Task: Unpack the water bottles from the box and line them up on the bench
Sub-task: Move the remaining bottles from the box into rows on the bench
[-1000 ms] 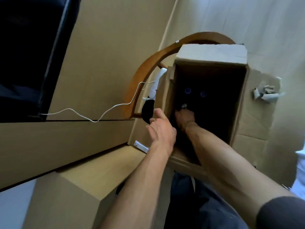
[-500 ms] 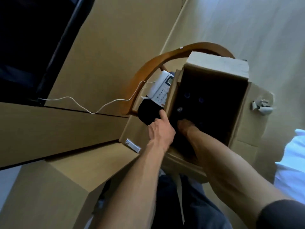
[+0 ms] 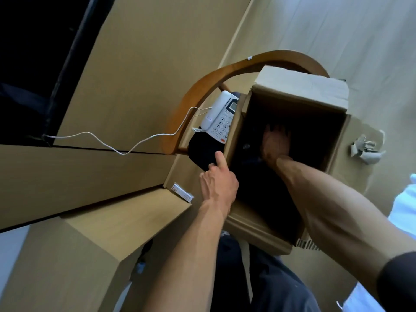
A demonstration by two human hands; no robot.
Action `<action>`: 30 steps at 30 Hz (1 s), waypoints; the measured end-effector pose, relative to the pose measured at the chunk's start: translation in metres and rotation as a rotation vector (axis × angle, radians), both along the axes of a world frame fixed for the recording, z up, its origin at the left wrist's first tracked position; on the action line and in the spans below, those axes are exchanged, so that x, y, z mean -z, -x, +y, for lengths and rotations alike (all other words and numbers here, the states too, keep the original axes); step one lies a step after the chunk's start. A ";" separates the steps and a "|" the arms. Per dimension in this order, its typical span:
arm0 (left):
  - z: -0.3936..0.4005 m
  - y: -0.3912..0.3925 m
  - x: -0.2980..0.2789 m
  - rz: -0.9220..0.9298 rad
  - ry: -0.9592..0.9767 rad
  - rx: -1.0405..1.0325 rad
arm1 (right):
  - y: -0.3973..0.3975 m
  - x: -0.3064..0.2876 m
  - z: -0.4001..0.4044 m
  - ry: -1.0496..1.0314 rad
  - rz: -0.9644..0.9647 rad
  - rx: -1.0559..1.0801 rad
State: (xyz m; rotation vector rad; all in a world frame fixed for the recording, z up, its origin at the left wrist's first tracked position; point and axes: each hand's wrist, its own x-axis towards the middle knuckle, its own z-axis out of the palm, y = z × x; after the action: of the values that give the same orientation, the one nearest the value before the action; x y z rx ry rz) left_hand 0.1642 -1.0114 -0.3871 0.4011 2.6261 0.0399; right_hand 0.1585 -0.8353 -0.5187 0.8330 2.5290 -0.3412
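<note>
Bottles not clearly visible; box (image 3: 299, 91) interior too dark, only a faint glint near the right hand (image 3: 275, 144). That hand is deep inside the box, fingers pointing down; grip can't be told. Left hand (image 3: 219, 183) grips the box's left wall, thumb outside. White phone (image 3: 221, 117) w/ number keys just left of box; cord (image 3: 126, 144) runs left. Small white label (image 3: 182, 195) on box flap, text unreadable. Crumpled paper (image 3: 365, 149) at right.
</note>
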 end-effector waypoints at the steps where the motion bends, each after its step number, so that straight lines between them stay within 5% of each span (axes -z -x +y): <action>1: 0.000 0.001 0.000 0.001 -0.003 -0.002 | -0.002 0.005 0.002 0.003 -0.068 -0.023; 16: 0.002 0.002 -0.010 -0.046 0.067 0.049 | -0.012 -0.014 -0.031 0.162 -0.235 -0.103; 21: 0.006 0.008 -0.027 -0.136 0.191 0.110 | 0.000 -0.054 -0.032 0.188 -0.134 -0.001; 30: -0.031 -0.003 -0.093 -0.143 0.110 0.172 | -0.019 -0.155 -0.038 0.209 0.102 0.068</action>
State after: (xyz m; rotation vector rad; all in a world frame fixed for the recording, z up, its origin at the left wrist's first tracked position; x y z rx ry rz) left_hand 0.1676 -1.0421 -0.2939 0.5619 2.4313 -0.1273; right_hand 0.1773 -0.8737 -0.3640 0.8399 2.5060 -0.6732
